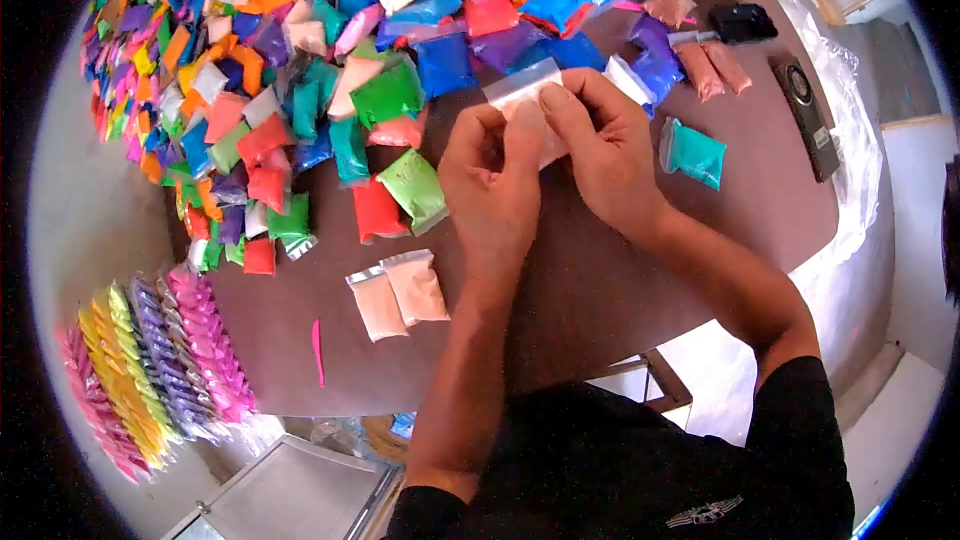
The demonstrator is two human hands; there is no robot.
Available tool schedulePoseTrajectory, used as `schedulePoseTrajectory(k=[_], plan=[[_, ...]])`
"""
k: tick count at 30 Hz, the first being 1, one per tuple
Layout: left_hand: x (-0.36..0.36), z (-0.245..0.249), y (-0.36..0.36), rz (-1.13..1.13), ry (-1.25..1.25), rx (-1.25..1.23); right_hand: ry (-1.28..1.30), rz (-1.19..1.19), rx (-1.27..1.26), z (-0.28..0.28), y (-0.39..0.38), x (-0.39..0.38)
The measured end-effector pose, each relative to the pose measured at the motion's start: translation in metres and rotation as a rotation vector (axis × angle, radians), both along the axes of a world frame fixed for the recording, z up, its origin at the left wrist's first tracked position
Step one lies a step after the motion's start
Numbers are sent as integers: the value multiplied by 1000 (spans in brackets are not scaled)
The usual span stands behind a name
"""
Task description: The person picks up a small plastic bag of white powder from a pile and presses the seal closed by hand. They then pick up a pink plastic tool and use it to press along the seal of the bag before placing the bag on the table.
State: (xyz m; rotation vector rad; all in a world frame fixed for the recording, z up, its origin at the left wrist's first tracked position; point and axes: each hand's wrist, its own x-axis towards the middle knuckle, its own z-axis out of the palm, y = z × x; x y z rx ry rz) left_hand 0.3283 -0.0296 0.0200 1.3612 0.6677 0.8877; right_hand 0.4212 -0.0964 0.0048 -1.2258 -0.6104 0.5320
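A small zip-top bag of pale peach powder (521,90) is pinched at its upper part between my left hand (490,168) and my right hand (612,145). Both thumbs press near its silvery top strip, and the fingers behind it are partly hidden. Two peach bags (416,288) lie overlapping on the brown table (580,290), below my left hand. Left of that hand sit a light green bag (413,190) and a red bag (377,212). A teal bag (696,154) rests to the right of my right hand.
A large heap of colourful bags (300,90) covers the table's far left. A pink plastic stick (318,352) lies near the front edge. At right are a black tray (744,24) and a dark flat device (808,120). Rows of bagged items (150,360) hang at left.
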Motion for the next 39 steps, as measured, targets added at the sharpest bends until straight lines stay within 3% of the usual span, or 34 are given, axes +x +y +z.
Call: schedulePoseTrajectory(k=[11, 17, 26, 32, 39], plan=[[-7, 5, 5, -15, 32, -20, 97, 64, -53, 13, -3, -1], [-2, 4, 2, 13, -56, -99, 4, 67, -93, 9, -7, 1], [-7, -2, 0, -34, -37, 0, 76, 33, 63, 5, -2, -1], [-7, -2, -1, -5, -10, 1, -24, 39, 15, -2, -4, 0], [-11, -3, 2, -16, -36, 29, 39, 55, 72, -3, -1, -3]])
